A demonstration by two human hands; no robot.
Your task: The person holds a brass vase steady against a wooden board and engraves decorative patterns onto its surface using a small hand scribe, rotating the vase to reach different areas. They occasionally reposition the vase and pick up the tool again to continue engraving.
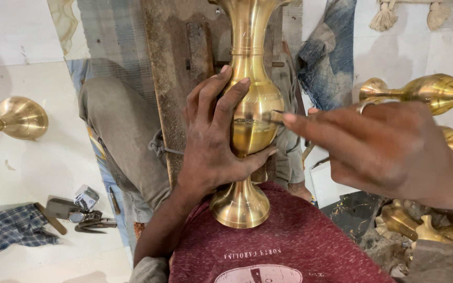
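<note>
Fingers (226, 94) around brass vase (247, 68), long axis straight away, foot nearest.

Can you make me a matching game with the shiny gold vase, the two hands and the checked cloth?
Things:
1. left hand
2. right hand
3. brass vase
4. checked cloth

Places or states:
A. lying on the floor at the far left
B. wrapped around the vase's round belly
C. blurred, with a thin tool at its fingertips touching the vase
D. foot resting on the red shirt

Pairs: 1-B, 2-C, 3-D, 4-A
</note>
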